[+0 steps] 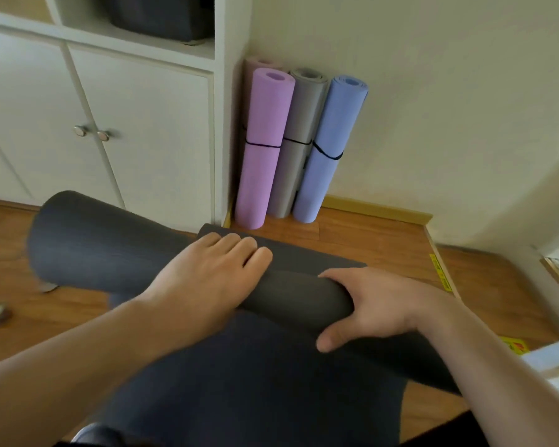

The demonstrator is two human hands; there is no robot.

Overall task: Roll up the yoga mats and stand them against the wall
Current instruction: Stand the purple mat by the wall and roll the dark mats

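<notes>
Dark mat (297,298), half rolled near the wall (449,108): my left hand (207,282) presses flat, my right hand (378,304) cups its end; uneven pressure could skew the roll.

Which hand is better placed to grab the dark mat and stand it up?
Probably the right hand: its fingers and thumb already curl round the dark grey rolled yoga mat. The left hand only lies flat on top.
</notes>
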